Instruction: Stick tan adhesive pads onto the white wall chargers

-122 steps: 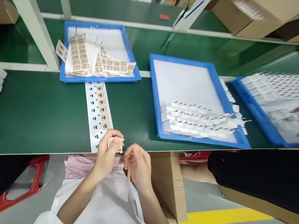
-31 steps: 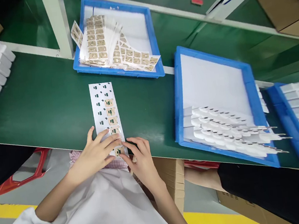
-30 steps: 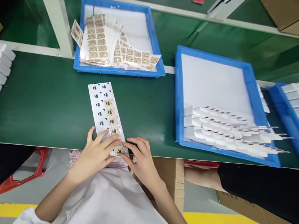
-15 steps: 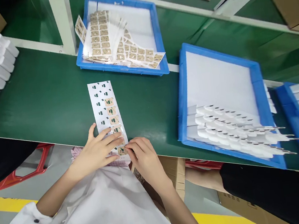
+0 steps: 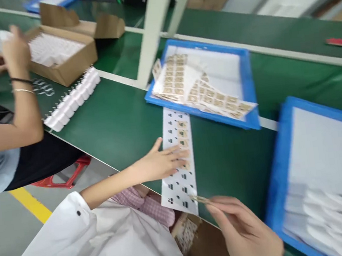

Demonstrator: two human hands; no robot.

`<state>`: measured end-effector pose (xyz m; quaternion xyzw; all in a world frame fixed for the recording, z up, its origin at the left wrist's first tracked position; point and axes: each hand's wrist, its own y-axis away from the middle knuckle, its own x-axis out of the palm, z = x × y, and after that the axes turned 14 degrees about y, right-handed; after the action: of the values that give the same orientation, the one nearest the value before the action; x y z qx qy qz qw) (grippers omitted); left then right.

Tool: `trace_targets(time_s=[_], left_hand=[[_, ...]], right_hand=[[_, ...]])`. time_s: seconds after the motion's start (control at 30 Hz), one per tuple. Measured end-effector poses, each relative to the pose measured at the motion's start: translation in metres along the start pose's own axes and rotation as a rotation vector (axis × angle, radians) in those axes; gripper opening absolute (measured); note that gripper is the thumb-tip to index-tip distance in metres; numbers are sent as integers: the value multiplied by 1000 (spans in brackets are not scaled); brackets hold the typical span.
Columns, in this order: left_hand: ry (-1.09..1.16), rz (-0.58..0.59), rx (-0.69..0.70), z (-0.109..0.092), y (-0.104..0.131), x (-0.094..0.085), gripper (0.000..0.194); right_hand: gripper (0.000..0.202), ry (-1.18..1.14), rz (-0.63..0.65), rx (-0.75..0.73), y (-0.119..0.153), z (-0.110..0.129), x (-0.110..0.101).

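A long white sticker sheet (image 5: 174,189) with dark cut-out holes lies on the green table, its lower end over the front edge. My left hand (image 5: 164,163) rests flat on it, fingers spread across the column of tan stickers (image 5: 182,133). Those stickers sit along the right side of the sheet, partly under my fingers. At the sheet's lower right, my right hand (image 5: 244,231) pinches one small tan sticker (image 5: 199,199) between thumb and index finger. The sticker is seen nearly edge-on.
A blue tray (image 5: 248,87) with more sticker sheets (image 5: 177,75) touches the sheet's far end. Another blue tray (image 5: 279,160) at right holds blurred white parts (image 5: 334,216). At left are a row of white pieces (image 5: 75,99), a cardboard box (image 5: 68,70) and a co-worker's hands (image 5: 15,49).
The view has swung left. My right hand has come away from the sheet's column with a sticker pinched in it. My left hand stays flat on the sheet.
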<state>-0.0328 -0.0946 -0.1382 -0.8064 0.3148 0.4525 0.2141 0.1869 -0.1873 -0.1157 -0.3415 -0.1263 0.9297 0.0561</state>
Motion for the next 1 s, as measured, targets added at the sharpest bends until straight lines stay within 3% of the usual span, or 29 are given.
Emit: trace_targets(time_s=[0.07, 0.13, 0.23, 0.3, 0.37, 0.4, 0.5, 0.6, 0.67, 0.73, 0.83, 0.87, 0.93, 1.0], left_hand=[[-66, -71, -2, 3, 7, -14, 39], [-162, -270, -130, 9, 33, -38, 39], [-333, -699, -571, 24, 100, -80, 38], [-402, -861, -907, 41, 149, -106, 53], [-359, -850, -1146, 60, 189, -126, 74], [-335, -840, -1184, 70, 203, -133, 77], [-244, -797, -1214, 88, 223, -146, 77], [-181, -802, -1196, 84, 228, -152, 71], [-170, -844, -1180, 68, 230, -150, 69], [-53, -994, -1082, 45, 226, -140, 64], [613, -1378, -565, 8, 192, -103, 58], [874, -1381, -402, -4, 171, -85, 61], [1345, -1233, -218, -29, 123, -44, 66], [1715, -992, -233, -54, 79, -6, 65]], right_hand=[[31, -329, -23, 315, 3, -5, 18], [37, -533, 21, 522, 6, -8, 36], [36, -614, 136, 664, 11, -14, 53], [35, -611, 159, 687, 13, -21, 58], [35, -600, 146, 683, 16, -31, 61], [35, -596, 134, 683, 18, -34, 62], [37, -621, 106, 714, 19, -39, 63], [37, -693, 125, 763, 15, -36, 58], [35, -755, 153, 751, 11, -29, 51], [30, -854, 233, 698, 7, -17, 43], [23, -1099, 403, 592, 2, 16, 35], [22, -1196, 435, 554, 0, 30, 34], [21, -1368, 439, 505, -5, 58, 34], [17, -1480, 385, 453, -9, 77, 34]])
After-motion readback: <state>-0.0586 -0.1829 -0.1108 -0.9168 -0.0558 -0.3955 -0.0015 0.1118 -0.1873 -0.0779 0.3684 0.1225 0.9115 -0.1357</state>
